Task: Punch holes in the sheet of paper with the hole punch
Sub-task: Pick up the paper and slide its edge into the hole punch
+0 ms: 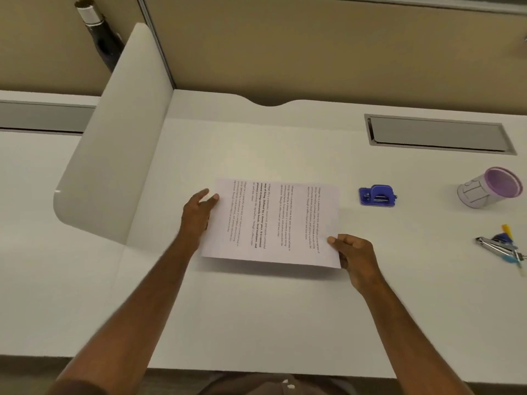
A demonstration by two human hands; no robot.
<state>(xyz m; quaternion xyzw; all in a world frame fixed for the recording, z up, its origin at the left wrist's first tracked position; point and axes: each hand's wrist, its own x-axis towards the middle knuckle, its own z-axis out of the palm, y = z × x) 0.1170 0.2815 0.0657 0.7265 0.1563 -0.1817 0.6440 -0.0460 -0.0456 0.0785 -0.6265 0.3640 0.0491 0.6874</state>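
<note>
A printed sheet of paper [273,223] is held just above the white desk [256,315], casting a shadow along its near edge. My left hand [198,213] holds its left edge, thumb on top near the far corner. My right hand [355,256] pinches the near right corner, thumb on the page. The blue hole punch [377,195] stands on the desk to the right of the sheet, apart from it and from both hands.
A purple-rimmed cup [489,188] lies tipped at the far right. Near the right edge lie a metal stapler and pens [502,246]. A grey cable tray [439,134] sits behind. A white divider panel [114,138] stands at left, a dark bottle [98,29] behind it.
</note>
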